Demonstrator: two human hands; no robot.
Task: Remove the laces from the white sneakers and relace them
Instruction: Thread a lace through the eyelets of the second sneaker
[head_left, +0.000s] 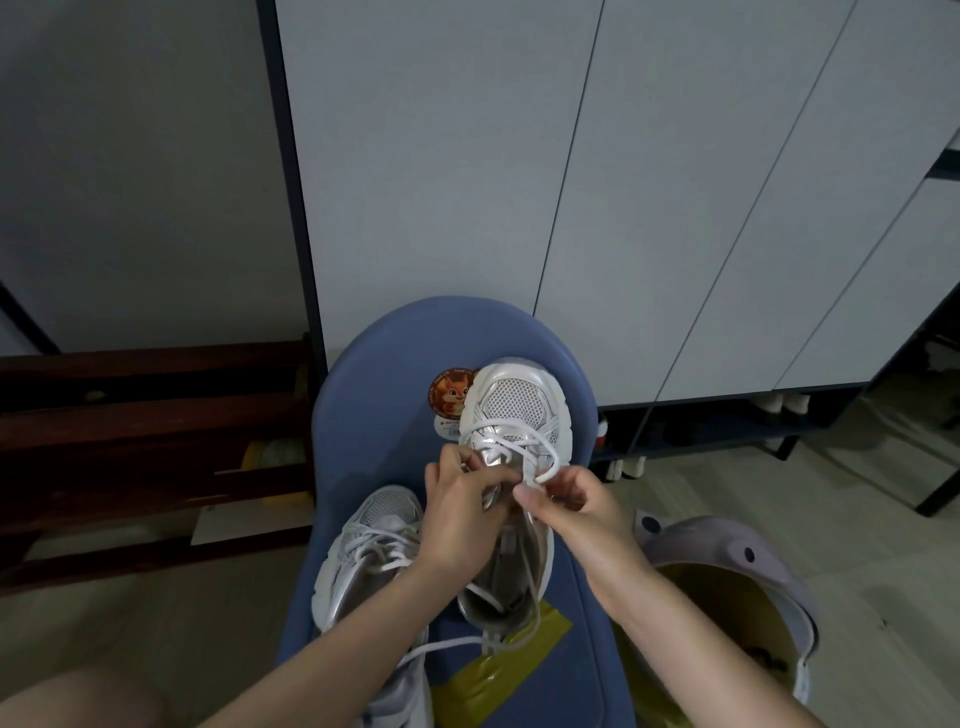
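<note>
While the right hand (563, 506) pinches a loop of white lace (545, 470) between thumb and fingers, the left hand (460, 499) curls its fingers round the tongue and eyelet row of the far sneaker (517, 400), steadying it. Pulling well here probably means drawing the loop straight up and out, one crossing at a time, keeping the shoe pinned. That sneaker lies at twelve o'clock on the blue stool (363, 395); the second sneaker (363, 545), laced, sits at eight o'clock, near the stool's left edge. Open seat remains only toward ten o'clock; a lilac bucket (748, 551) crowds four o'clock.
</note>
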